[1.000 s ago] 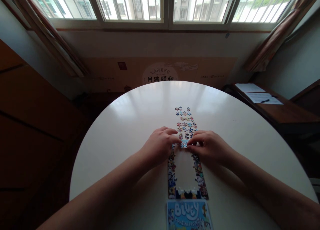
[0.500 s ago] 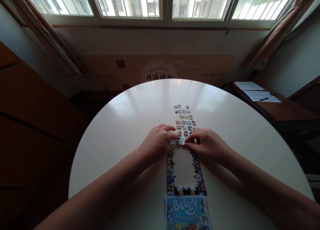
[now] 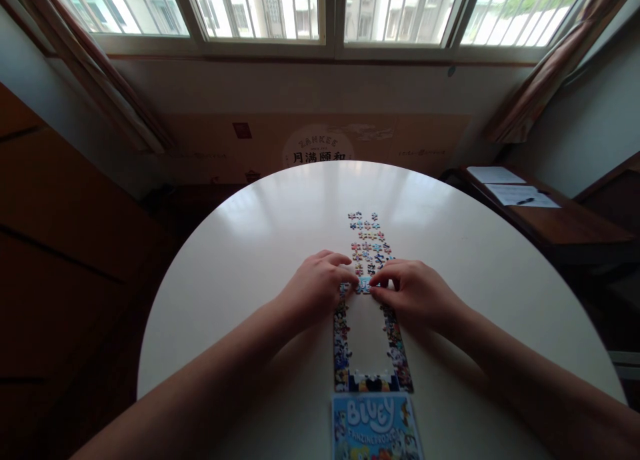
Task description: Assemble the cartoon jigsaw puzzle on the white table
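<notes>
A jigsaw puzzle border (image 3: 341,343) lies on the white table, joined along its sides and near edge around a bare middle. At its far edge is a light-blue puzzle piece section (image 3: 364,285) with white lettering. My left hand (image 3: 320,280) grips this section from the left with its fingertips. From the right, my right hand (image 3: 415,288) pinches it between thumb and index finger. The fingertips partly cover the pieces there. Just beyond my hands, loose puzzle pieces (image 3: 367,247) lie in rough rows.
A blue Bluey picture card (image 3: 373,427) lies at the near side of the border. The round white table (image 3: 225,267) curves away on both sides. On the right, papers (image 3: 520,195) and a pen (image 3: 525,201) rest on a brown wooden surface (image 3: 590,220). Windows stand beyond.
The view has tilted up slightly. Both hands stay at the border's far edge, with only a small shift of the fingers; more lettering on the blue section shows between them.
</notes>
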The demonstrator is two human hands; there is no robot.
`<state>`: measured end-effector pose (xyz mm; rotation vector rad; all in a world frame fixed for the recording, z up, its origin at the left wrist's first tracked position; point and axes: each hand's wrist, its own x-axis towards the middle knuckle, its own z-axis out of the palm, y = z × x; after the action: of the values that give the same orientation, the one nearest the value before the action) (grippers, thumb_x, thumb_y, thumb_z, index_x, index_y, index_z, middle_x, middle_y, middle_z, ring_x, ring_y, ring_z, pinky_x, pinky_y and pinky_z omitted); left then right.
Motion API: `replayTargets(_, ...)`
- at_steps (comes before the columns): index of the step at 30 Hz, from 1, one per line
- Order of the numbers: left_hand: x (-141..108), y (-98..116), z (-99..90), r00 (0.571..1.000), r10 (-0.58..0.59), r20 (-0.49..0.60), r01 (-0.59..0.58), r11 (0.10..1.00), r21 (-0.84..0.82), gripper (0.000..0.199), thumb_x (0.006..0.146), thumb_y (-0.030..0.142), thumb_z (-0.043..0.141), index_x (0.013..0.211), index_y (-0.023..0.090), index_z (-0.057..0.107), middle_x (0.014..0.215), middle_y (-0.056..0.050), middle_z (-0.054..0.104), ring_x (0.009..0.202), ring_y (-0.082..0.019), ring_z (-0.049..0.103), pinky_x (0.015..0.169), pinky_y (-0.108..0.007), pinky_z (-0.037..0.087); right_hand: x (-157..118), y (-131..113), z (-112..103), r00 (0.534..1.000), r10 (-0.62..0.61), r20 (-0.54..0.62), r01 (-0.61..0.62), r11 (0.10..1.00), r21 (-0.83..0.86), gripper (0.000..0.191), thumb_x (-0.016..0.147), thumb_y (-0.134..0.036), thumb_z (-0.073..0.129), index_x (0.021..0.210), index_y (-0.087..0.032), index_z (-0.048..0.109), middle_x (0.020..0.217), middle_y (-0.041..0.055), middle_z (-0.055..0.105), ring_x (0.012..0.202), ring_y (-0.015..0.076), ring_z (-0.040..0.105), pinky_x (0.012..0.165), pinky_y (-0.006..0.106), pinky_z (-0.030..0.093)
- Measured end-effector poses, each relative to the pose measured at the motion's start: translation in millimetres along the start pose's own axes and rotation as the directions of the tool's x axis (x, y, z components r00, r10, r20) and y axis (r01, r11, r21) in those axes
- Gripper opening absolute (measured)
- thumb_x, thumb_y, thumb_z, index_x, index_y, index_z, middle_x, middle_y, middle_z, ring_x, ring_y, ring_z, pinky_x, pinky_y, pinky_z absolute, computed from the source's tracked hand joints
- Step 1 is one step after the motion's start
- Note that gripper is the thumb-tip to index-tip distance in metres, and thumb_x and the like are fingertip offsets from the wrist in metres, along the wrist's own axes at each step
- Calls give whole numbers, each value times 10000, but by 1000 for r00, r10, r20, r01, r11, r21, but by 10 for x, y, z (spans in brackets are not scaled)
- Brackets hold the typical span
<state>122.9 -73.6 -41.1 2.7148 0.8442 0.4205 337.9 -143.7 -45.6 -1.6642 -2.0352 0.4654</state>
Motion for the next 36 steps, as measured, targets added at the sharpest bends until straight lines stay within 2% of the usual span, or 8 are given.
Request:
replayTargets(7, -13, -18, -23, 1000, 21, -19, -21, 999, 32, 495, 791, -22, 529, 992, 339, 801, 1250, -28, 704, 1149, -246, 605, 984, -465, 519, -10, 63, -6, 991, -123, 50, 120, 992, 47, 156, 858, -230, 664, 907, -284, 802, 860, 3, 735, 728, 145, 643, 679, 295, 488)
replayTargets(13, -18, -31, -12, 999, 43, 15, -44, 998, 43, 477, 807, -4, 565, 1005, 361, 799, 1294, -26, 682, 1169, -260, 584, 987, -474, 511, -8, 84, -9, 985, -156, 74, 154, 988, 27, 163, 876, -275, 658, 932, -305, 807, 847, 5, 725, 694, 138, 635, 641, 289, 473)
replayTargets(16, -14, -11, -26, 998, 52, 23, -53, 997, 60, 427, 828, 24, 583, 999, 349, 801, 1300, -35, 678, 1173, -270, 580, 991, -480, 504, -13, 55, -18, 983, -167, 77, 170, 984, -43, 167, 880, -274, 654, 945, -320, 801, 854, -8, 727, 695, 134, 632, 633, 288, 452)
replayTargets(20, -14, 56, -58, 995, 95, 22, -97, 991, 89, 254, 884, 149, 626, 969, 311, 800, 1276, -52, 686, 1172, -284, 584, 999, -498, 489, -34, -18, -30, 969, -225, 99, 241, 947, -213, 174, 894, -261, 634, 944, -328, 786, 821, -10, 724, 760, 166, 638, 610, 301, 400)
replayTargets(22, -22, 92, -71, 994, 105, 26, -107, 987, 118, 246, 887, 146, 623, 975, 297, 795, 1286, -60, 680, 1187, -294, 580, 1000, -512, 483, -48, -31, -48, 965, -240, 107, 259, 933, -250, 175, 899, -262, 625, 951, -323, 781, 814, -2, 723, 772, 178, 640, 601, 305, 390)
replayTargets(26, -47, 118, -86, 994, 101, 28, -104, 983, 153, 314, 880, 87, 584, 1009, 292, 784, 1321, -73, 662, 1209, -305, 574, 989, -530, 487, -64, 34, -152, 977, -214, 9, 213, 962, -170, 207, 926, -275, 588, 1008, -296, 776, 906, 11, 744, 742, 159, 656, 637, 299, 448)
replayTargets(30, -52, 75, -93, 995, 100, 16, -102, 984, 149, 431, 847, 8, 538, 1095, 285, 757, 1313, -56, 673, 1186, -270, 595, 982, -488, 513, -54, 142, -274, 982, -155, -104, 142, 982, -122, 234, 912, -238, 567, 1006, -266, 780, 912, 28, 751, 708, 157, 658, 650, 308, 488)
replayTargets(36, -43, -2, -56, 996, 83, -19, -79, 985, 155, 519, 849, -18, 491, 1158, 312, 745, 1303, -53, 677, 1176, -258, 597, 965, -471, 535, -19, 216, -287, 987, -152, -60, 147, 986, -77, 281, 869, -166, 555, 982, -277, 787, 918, 16, 768, 735, 164, 684, 670, 321, 515)
